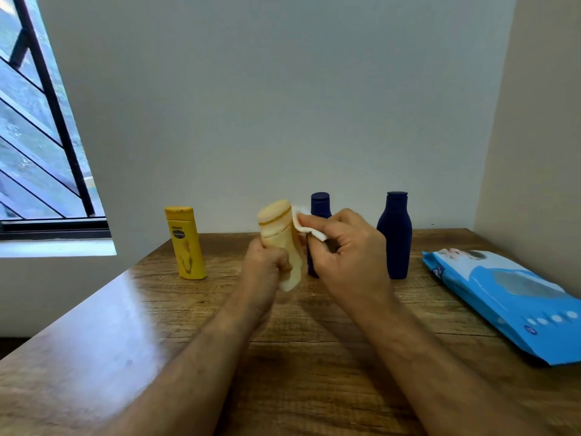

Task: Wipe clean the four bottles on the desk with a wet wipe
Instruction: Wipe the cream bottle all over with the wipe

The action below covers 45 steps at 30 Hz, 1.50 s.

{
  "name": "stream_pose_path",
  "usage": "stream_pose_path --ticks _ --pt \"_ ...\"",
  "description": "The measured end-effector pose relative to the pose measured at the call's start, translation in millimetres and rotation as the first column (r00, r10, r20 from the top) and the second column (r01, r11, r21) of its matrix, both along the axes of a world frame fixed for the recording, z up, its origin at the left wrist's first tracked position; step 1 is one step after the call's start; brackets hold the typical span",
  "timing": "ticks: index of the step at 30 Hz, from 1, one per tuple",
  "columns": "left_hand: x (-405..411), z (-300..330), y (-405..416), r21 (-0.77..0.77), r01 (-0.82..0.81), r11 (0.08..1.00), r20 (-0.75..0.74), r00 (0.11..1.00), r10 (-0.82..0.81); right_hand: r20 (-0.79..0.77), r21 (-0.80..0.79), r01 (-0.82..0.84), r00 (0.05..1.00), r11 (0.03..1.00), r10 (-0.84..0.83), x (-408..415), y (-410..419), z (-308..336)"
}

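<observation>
Bottles: pale yellow bottle [281, 243] is lifted off the wooden desk [314, 325], clamped low in the left hand [264, 265]; right hand [344, 250] pinches a folded wet wipe [309, 225] against its upper side. Wiping step appears underway. Yellow bottle [185, 243] and two dark blue bottles [394, 236] stand behind; next move likely needs turning the held bottle to reach unwiped faces.

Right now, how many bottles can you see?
4. A yellow bottle stands at left, a pale bottle is in the left hand, and two blue bottles stand behind, one partly hidden.
</observation>
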<state>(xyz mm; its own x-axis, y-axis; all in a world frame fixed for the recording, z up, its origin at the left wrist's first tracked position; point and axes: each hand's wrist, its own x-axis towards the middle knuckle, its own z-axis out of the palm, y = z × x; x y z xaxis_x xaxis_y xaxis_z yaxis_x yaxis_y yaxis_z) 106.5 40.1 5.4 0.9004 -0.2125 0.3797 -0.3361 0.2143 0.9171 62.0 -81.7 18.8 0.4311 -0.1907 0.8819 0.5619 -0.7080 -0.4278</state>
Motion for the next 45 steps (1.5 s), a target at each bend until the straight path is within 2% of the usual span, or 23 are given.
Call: stream_pose_path --ticks 1,3,5,9,12,15,17,19,21,23,28,31,34,40,42,45 --pt "1.0 -0.1 0.6 0.116 -0.082 0.990 0.110 0.991 0.070 0.033 0.019 0.007 0.999 1.000 -0.007 -1.2 0.8 0.9" --pt "5.5 -1.6 2.5 0.283 -0.304 0.909 0.307 0.927 0.215 0.090 0.058 0.015 0.996 0.998 -0.020 -3.5 -0.4 3.3" --pt "8.2 -0.8 4.6 0.313 -0.466 0.828 0.385 0.859 0.338 0.135 -0.003 0.005 0.991 1.000 -0.005 -6.2 -3.0 4.1" --pt "14.8 -3.7 8.3 0.337 -0.575 0.746 0.510 0.777 0.369 0.072 -0.303 -0.082 0.991 0.949 0.109 -10.3 1.0 -2.4" --pt "14.6 -5.2 9.7 0.348 -0.569 0.745 0.573 0.758 0.312 0.062 -0.264 -0.043 0.996 0.963 0.062 -5.2 -0.7 -2.3" --pt "10.6 -7.4 4.6 0.368 -0.523 0.769 0.521 0.801 0.295 0.039 -0.124 0.074 0.997 0.989 -0.070 0.6 -6.7 -1.4" --pt "11.7 -9.3 1.4 0.366 -0.506 0.781 0.465 0.826 0.317 0.052 -0.075 0.087 0.995 0.993 -0.083 -0.6 -9.1 -0.4" --pt "15.7 -9.9 1.1 0.362 -0.503 0.785 0.445 0.833 0.329 0.084 -0.130 0.017 0.996 0.991 -0.006 -5.3 -8.1 -0.2" --pt "18.1 -9.2 3.0 0.381 -0.523 0.762 0.484 0.815 0.317 0.037 -0.238 -0.083 0.995 0.968 0.094 -8.6 -3.4 -0.8" --pt "17.2 -8.5 4.1 0.401 -0.515 0.758 0.513 0.811 0.281 0.007 -0.284 -0.096 0.995 0.954 0.102 -5.6 0.4 -2.9" --pt "10.6 -8.3 0.6 0.393 -0.444 0.805 0.431 0.863 0.265 -0.001 -0.066 0.096 0.995 0.993 -0.097 3.8 -9.5 -2.5" --pt "13.5 -7.3 -0.1 0.358 -0.429 0.830 0.415 0.869 0.270 0.039 -0.130 0.008 0.999 0.991 -0.003 -2.7 -12.1 -1.5" --pt "13.0 -11.0 1.5 0.391 -0.445 0.806 0.461 0.852 0.247 -0.009 -0.206 -0.119 0.993 0.971 0.120 -6.5 -2.3 -2.3" --pt "7.9 -5.8 -0.5 0.356 -0.401 0.844 0.401 0.881 0.249 -0.013 0.004 0.092 0.996 0.996 -0.092 1.5 -5.9 0.8" --pt "6.5 -4.7 -0.7 0.355 -0.406 0.842 0.403 0.879 0.254 0.006 0.000 0.035 0.999 0.999 -0.035 -1.5 -8.5 1.1" --pt "5.7 -6.3 -0.4 0.331 -0.386 0.861 0.398 0.885 0.243 -0.044 -0.050 -0.052 0.998 0.997 0.050 -2.2 -3.9 -0.2"
